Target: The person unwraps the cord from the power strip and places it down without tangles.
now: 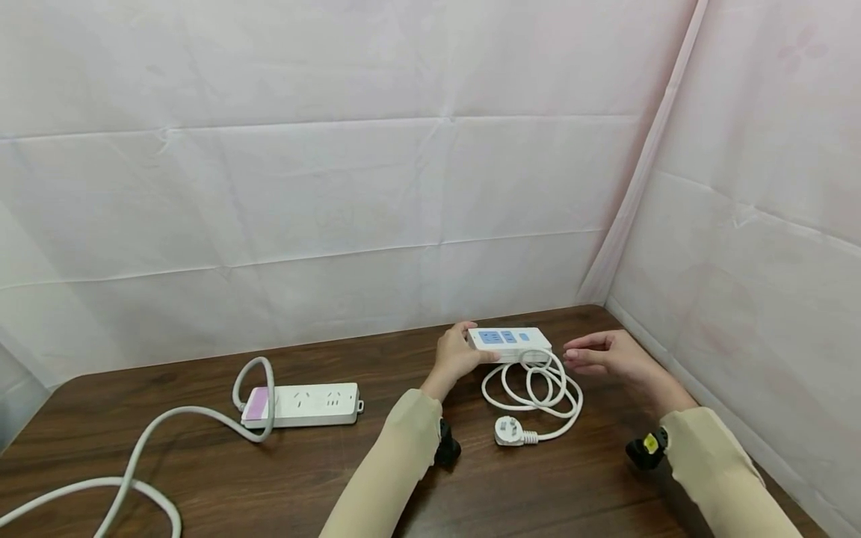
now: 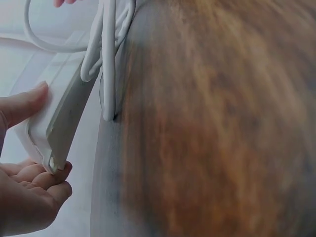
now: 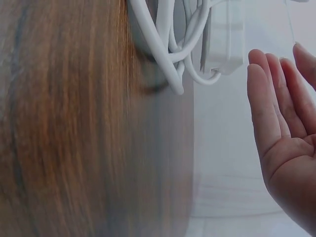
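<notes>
A short white power strip [image 1: 541, 338] with blue socket faces is at the back right of the table. My left hand [image 1: 454, 357] grips its left end, thumb on the near side and fingers round the far side. In the left wrist view, the underside of the strip [image 2: 69, 116] shows, so this end is off the table. Its white cord [image 1: 574, 400] lies in loose loops in front, ending in a plug [image 1: 509, 431]. Just right of the strip, my right hand [image 1: 619, 360] is held apart from it, fingers extended and holding nothing, as the right wrist view confirms.
A second white power strip [image 1: 312, 404] with a pink-purple end lies to the left on the brown wooden table [image 1: 269, 486]. Its thick cord [image 1: 137, 456] loops over it and runs to the front left. White curtains [image 1: 336, 194] stand behind and to the right.
</notes>
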The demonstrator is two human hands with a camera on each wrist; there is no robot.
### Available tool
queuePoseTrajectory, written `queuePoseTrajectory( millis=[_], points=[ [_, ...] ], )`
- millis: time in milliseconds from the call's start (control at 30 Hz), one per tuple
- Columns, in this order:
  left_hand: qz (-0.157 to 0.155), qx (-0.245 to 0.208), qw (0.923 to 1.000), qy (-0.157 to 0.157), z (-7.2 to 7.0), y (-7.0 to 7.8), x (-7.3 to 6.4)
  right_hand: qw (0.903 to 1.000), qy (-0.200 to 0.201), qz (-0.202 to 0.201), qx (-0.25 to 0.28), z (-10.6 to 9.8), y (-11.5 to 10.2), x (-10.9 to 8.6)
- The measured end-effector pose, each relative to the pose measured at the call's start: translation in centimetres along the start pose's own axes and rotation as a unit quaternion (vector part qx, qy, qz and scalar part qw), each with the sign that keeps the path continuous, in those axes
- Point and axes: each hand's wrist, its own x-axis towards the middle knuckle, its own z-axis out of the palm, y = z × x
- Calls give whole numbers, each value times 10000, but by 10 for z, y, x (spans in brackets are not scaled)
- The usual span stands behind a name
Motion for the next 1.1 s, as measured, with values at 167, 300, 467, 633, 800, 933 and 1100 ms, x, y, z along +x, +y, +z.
queuePoseTrajectory(
  millis=[167, 300, 467, 633, 800, 933, 1100],
  points=[
    [-204, 144, 9997, -76, 0, 0, 0, 9999, 95, -32, -10, 1, 1, 3],
    [-355, 167, 9990, -195, 0, 0, 0, 9999, 130, -35, -34, 1, 1, 3],
    [-507, 162, 9980, -340, -1, 0, 0, 9999, 92, -59, 28, 3, 1, 5],
    [-683, 66, 9967, -440, -1, -3, 0, 9999, 60, -68, 61, 4, 1, 6],
    [-774, 82, 9960, -447, -1, -3, -2, 9999, 79, -35, -78, 5, -1, 6],
    [-759, 144, 9961, -419, -4, -2, -3, 10000, 54, -24, -69, 6, 0, 8],
    [-703, 157, 9965, -414, -14, 2, -4, 9998, -24, -144, 165, 7, 1, 14]
  ],
)
